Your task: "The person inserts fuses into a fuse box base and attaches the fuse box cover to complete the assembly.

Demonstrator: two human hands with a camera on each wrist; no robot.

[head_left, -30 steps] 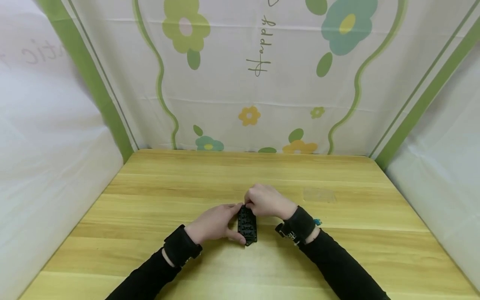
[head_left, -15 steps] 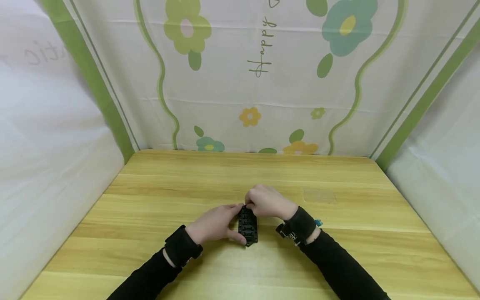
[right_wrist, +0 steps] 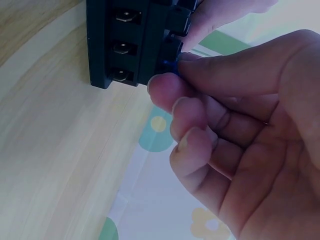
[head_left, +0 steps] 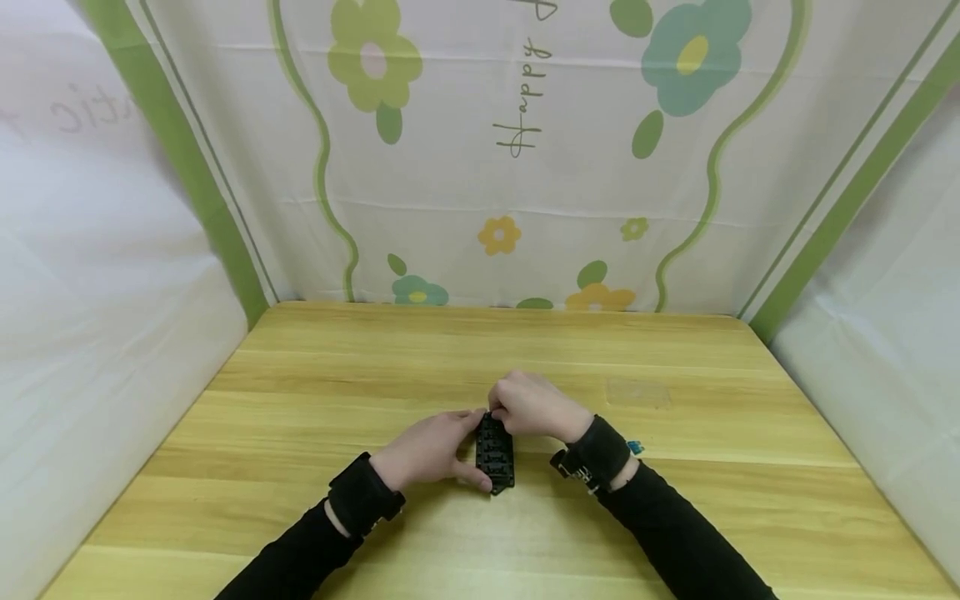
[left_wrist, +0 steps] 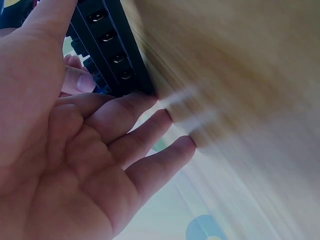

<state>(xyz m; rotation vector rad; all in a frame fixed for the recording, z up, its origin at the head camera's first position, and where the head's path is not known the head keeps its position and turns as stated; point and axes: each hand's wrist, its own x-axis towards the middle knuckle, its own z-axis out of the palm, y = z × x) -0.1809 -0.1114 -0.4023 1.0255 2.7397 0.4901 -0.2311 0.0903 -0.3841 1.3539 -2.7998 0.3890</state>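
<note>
A black fuse box (head_left: 495, 454) with rows of slots lies on the table, its long side running away from me. Metal blade terminals line its side in both wrist views. My left hand (head_left: 429, 450) grips it, thumb at the near end and fingers at the far end. At that far end my right hand (head_left: 536, 406) pinches a small blue piece (right_wrist: 170, 65) between thumb and index finger, against the box. Fingers hide most of this piece, which looks like a blade fuse. The other right fingers curl below.
The wooden table (head_left: 360, 358) ends at a white curtain (head_left: 450, 167) with printed flowers. A clear flat patch (head_left: 637, 392) lies to the right at the back. Something small and blue (head_left: 635, 447) shows beside the right wristband; I cannot tell what it is.
</note>
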